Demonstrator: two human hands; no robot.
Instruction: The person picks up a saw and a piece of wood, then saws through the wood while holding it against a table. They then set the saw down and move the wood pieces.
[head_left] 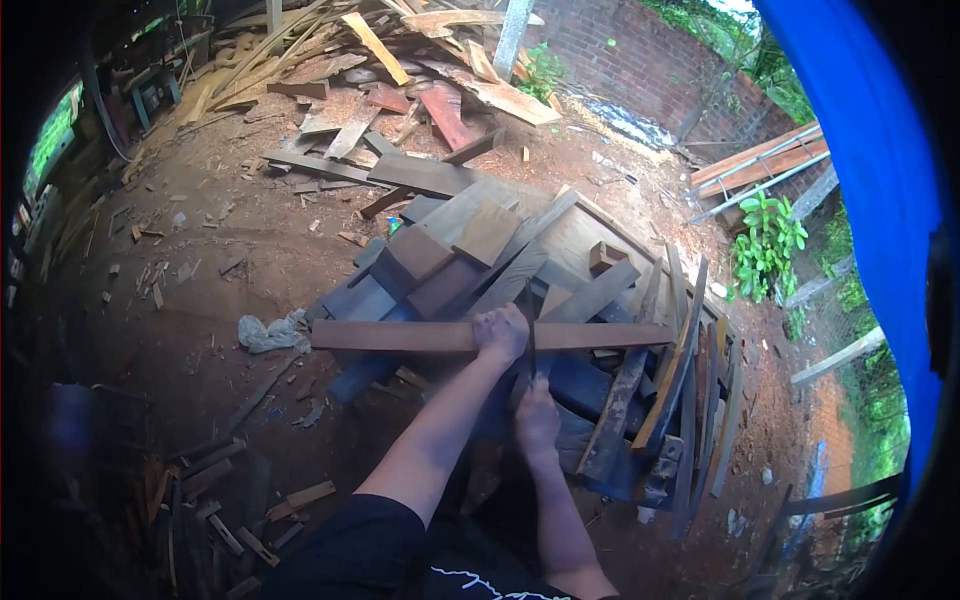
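A long reddish-brown wooden plank [400, 336] lies crosswise over a heap of boards. My left hand [502, 333] is closed over its middle, fingers wrapped round the top edge. Just right of that hand, a thin dark blade seen nearly edge-on crosses the plank; it looks like a handsaw [532, 345]. My right hand [538, 415] is closed round the handle, nearer my body, and hides most of it. How deep the blade sits in the wood cannot be made out. Under the plank are loose boards [430, 255] and a small wooden block [606, 258].
Long narrow boards [672, 370] lean along the heap's right side. Scrap wood [440, 110] piles up at the back before a brick wall [640, 60]. Offcuts [215, 470] lie low on the left, near a crumpled plastic bag [270, 332]. Blue sheeting [860, 130] hangs on the right.
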